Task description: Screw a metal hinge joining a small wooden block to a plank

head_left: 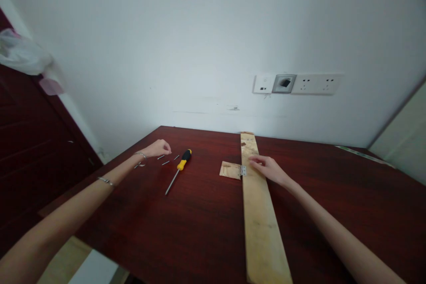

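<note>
My left hand [159,147] is at the far left of the table, fingers curled together in a pinch. What they hold, if anything, is too small to make out. Beside it lie several screws [165,163]. A screwdriver [181,163] with a yellow and black handle lies just right of them, tip toward me. My right hand [268,168] rests on a long wooden plank [262,226], fingers loosely extended next to a small metal hinge [243,170]. The hinge joins the plank's left edge to a short wooden piece [230,170].
The dark red table [199,230] meets a white wall [199,44] with power sockets [313,84]. A flat strip [364,156] lies at the back right. At the left is a dark red door [33,128], with a plastic bag [23,53] hanging there.
</note>
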Motion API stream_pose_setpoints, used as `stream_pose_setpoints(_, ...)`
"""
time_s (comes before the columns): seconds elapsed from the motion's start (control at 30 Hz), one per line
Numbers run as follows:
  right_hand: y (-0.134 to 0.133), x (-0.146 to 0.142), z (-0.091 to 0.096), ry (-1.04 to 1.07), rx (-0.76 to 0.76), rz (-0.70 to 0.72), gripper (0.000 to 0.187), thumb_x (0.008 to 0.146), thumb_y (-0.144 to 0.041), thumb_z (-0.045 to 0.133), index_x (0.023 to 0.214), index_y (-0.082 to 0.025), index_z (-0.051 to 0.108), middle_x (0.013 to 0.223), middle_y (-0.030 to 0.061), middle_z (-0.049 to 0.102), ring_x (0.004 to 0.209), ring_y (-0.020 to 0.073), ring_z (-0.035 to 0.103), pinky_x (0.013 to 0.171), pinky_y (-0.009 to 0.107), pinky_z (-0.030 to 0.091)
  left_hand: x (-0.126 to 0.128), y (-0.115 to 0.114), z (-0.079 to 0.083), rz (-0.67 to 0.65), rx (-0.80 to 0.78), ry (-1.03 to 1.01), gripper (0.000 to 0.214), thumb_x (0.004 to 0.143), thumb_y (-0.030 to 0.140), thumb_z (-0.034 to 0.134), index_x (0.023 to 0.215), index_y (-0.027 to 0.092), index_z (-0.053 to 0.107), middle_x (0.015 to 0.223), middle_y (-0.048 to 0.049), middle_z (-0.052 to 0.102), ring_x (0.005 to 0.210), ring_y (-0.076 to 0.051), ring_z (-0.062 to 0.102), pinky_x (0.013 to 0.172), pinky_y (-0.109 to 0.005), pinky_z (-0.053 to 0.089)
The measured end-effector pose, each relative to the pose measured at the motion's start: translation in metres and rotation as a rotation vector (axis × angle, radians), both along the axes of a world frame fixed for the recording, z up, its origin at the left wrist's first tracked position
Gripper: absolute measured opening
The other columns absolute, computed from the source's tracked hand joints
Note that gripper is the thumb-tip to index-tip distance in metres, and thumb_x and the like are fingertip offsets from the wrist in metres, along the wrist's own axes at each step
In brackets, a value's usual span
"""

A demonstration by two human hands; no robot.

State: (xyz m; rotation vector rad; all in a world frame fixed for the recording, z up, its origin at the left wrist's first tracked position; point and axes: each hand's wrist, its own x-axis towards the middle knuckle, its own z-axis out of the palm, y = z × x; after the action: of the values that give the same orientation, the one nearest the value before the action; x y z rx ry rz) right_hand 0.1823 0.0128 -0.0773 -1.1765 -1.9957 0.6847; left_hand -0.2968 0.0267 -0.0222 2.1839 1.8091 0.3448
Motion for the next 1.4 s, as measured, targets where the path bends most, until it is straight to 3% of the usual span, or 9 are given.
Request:
stream_pose_setpoints(0.2,0.000,-0.001,0.001,-0.038,0.018,-0.003,0.032,0.079,-0.036,0.054,0.097,-0.016,0.071,0.101,0.0092,0.071,0.093,0.0259,0.065,0.082,0.035,0.051,0.002,0.002,-0.020,-0.006,0.009,-0.028,0.028,0.065,0.041,0.060,0.069,0.016,0.073,0.068,-0.0036,0.068,0.062,-0.015,0.057,0.058,-0.022,0.037)
stream_pose_setpoints(0.43,0.000,0.002,0.003,-0.034,0.007,-0.008,0.031,0.080,-0.034,0.054,0.098,-0.015,0.070,0.101,0.0087,0.071,0.093,0.0259,0.065,0.083,0.036,0.050,0.019,0.012,-0.023,0.037,-0.041,0.023,0.017,0.059,0.033,0.062,0.059,0.017,0.070,0.059,-0.0026,0.065,0.059,-0.016,0.055,0.054,-0.023,0.035)
stream_pose_setpoints(0.8,0.001,0.003,0.003,-0.025,0.006,-0.040,0.031,0.079,-0.033,0.056,0.100,-0.015,0.070,0.100,0.0088,0.071,0.091,0.0256,0.065,0.083,0.037,0.050,0.021,0.015,-0.030,0.027,-0.088,0.014,0.011,0.052,0.023,0.055,0.048,0.017,0.063,0.047,0.0009,0.057,0.049,-0.013,0.048,0.050,-0.022,0.032)
stream_pose_setpoints(0.9,0.003,0.004,0.003,-0.020,-0.001,-0.031,0.032,0.079,-0.033,0.056,0.101,-0.015,0.069,0.101,0.0088,0.071,0.093,0.0254,0.065,0.084,0.038,0.049,0.021,0.018,-0.027,0.062,-0.065,0.012,0.010,0.052,0.025,0.056,0.049,0.018,0.063,0.050,-0.0001,0.059,0.053,-0.014,0.051,0.052,-0.022,0.034)
stream_pose_setpoints(1.07,0.006,0.006,0.002,-0.017,0.010,-0.015,0.032,0.079,-0.032,0.055,0.101,-0.014,0.069,0.099,0.0096,0.071,0.089,0.0247,0.066,0.083,0.038,0.050,0.028,0.035,-0.008,0.091,0.131,-0.155,0.014,0.057,0.029,0.059,0.059,0.016,0.065,0.064,-0.0031,0.065,0.067,-0.017,0.058,0.063,-0.024,0.040)
stream_pose_setpoints(1.2,0.007,0.006,0.004,0.015,0.051,-0.001,0.028,0.080,-0.030,0.055,0.099,-0.014,0.069,0.101,0.0093,0.071,0.092,0.0241,0.065,0.085,0.038,0.049,0.065,0.049,0.007,0.031,0.232,-0.338,0.020,0.061,0.033,0.060,0.066,0.014,0.066,0.070,-0.0035,0.067,0.071,-0.018,0.059,0.069,-0.026,0.043)
stream_pose_setpoints(1.4,0.002,-0.001,0.017,0.052,0.075,-0.025,0.026,0.081,-0.030,0.055,0.097,-0.016,0.070,0.101,0.0083,0.070,0.089,0.0220,0.066,0.084,0.037,0.050,0.166,0.044,0.004,-0.183,0.271,-0.589,0.024,0.070,0.035,0.059,0.076,0.013,0.066,0.081,-0.0043,0.068,0.079,-0.018,0.059,0.079,-0.029,0.044)
